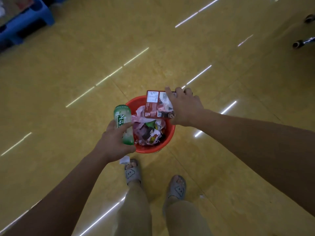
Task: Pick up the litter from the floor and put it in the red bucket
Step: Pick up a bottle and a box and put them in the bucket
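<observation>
A person stands over the red bucket point(134, 101), left hand point(114, 142) gripping a green bottle point(123, 124) at its rim, right hand point(185, 110) pinching a red packet point(153, 106) above it; dropping both in comes next.

We stand in grey slippers point(133, 174) on a glossy yellow tile floor point(68, 74). On it rest the red bucket point(170, 133), a white paper scrap point(125, 160) beside our left foot, and a blue plastic stool point(25, 21).

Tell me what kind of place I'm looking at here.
Indoors, probably a shop or storeroom, though I can't be sure: a glossy tiled floor mirroring long ceiling lights, a blue plastic stand at upper left, and small caster wheels at upper right.
</observation>
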